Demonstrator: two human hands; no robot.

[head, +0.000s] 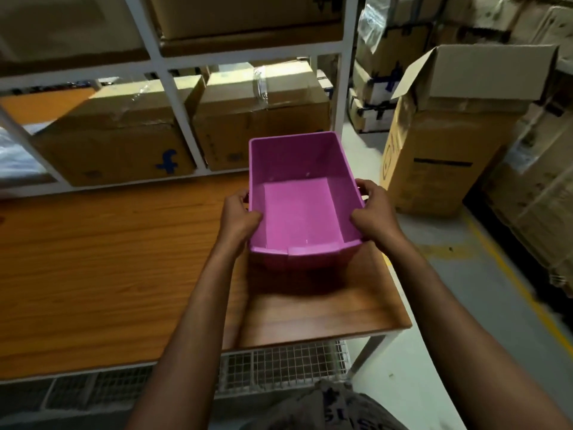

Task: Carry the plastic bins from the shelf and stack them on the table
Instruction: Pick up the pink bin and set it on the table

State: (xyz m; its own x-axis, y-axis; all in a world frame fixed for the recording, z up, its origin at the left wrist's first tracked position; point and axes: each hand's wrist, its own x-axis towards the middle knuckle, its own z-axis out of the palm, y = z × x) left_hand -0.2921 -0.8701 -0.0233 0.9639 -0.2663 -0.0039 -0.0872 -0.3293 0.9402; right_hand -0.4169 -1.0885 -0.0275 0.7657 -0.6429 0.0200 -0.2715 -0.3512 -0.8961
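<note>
head view: a pink plastic bin (297, 206) hangs over the right end of the worktop (93, 259), its shadow on the wood beneath it. the left hand (238, 215) grasps the bin's left rim and the right hand (375, 209) its right rim. each thumb lies inside the wall while the other fingers (364, 186) curl round the outside under the lip. the bin is empty, open side up. behind the worktop's far edge stands a white shelf (173, 88) holding cardboard boxes (124, 144). right of the worktop is a tall open carton (449, 135).
</note>
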